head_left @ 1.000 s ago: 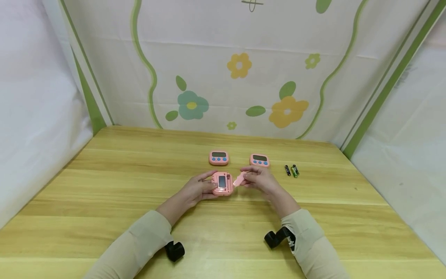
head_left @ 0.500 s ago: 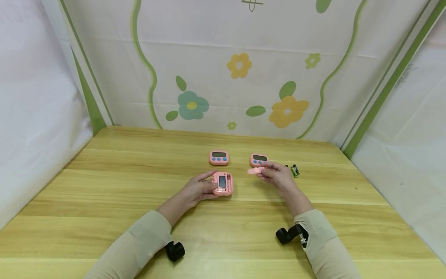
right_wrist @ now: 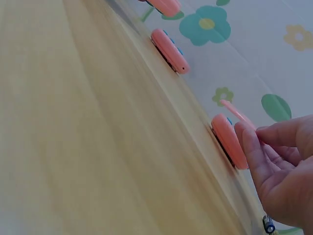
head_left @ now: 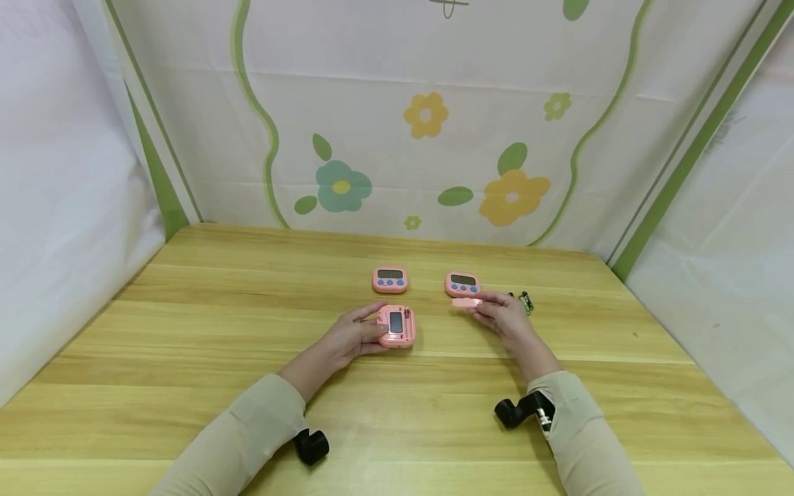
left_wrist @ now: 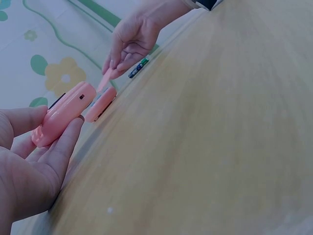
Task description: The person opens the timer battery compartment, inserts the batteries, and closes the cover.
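My left hand (head_left: pixel 355 337) grips a pink digital timer (head_left: pixel 403 336) with its back facing up; the battery slot along its right side lies uncovered. In the left wrist view the thumb is on one face of this timer (left_wrist: pixel 66 115) and the fingers are on the other. Between thumb and fingertips, my right hand (head_left: pixel 505 319) pinches a thin pink battery cover (head_left: pixel 464 302), held in front of another pink timer (head_left: pixel 462 282). The right wrist view shows the cover (right_wrist: pixel 237 113) edge-on, sticking out past the fingertips.
A further pink timer (head_left: pixel 389 280) with blue buttons lies face up behind the left hand. Small batteries (head_left: pixel 526 302) lie just beyond the right hand, partly hidden by it. A printed cloth (head_left: pixel 372 138) rises along the back edge of the wooden table (head_left: pixel 248 289).
My right hand has moved right and slightly away from the held timer, taking the battery cover with it; the cover has turned to lie level. The left hand stays put with its timer.
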Motion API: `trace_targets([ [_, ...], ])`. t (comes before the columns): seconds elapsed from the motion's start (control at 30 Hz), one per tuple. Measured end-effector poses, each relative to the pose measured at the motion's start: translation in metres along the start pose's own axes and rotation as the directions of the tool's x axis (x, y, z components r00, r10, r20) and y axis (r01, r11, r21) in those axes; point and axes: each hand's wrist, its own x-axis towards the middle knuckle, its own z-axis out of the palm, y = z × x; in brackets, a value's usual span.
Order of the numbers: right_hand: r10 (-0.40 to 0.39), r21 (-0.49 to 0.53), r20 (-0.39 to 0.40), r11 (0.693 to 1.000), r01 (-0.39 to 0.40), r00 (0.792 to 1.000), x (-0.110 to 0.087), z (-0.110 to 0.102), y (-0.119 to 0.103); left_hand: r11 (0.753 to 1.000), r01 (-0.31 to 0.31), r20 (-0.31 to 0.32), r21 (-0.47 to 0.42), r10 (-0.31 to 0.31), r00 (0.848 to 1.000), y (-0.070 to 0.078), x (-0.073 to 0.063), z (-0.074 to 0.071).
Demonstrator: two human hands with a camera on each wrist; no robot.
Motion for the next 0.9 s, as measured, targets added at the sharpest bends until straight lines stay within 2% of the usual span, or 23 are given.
trace_targets([
  [0.2,0.047,-0.031,-0.001,0.998,-0.047,0.999,0.007,-0.012,0.006,1.000,0.009,-0.004,-0.010,-0.009,1.000,-0.002,0.000,0.001],
  [0.37,0.057,-0.076,0.013,0.996,-0.056,0.998,0.008,-0.017,0.011,1.000,0.010,-0.008,-0.007,-0.010,1.000,-0.002,-0.001,0.001],
  [0.63,0.028,-0.170,-0.015,0.985,-0.030,1.000,0.006,-0.017,0.015,1.000,0.010,-0.003,-0.008,-0.010,1.000,-0.003,-0.001,0.000],
  [0.9,0.028,-0.187,-0.031,0.982,-0.033,0.999,0.004,-0.017,0.014,1.000,0.011,0.013,-0.015,-0.011,1.000,-0.002,-0.001,0.002],
])
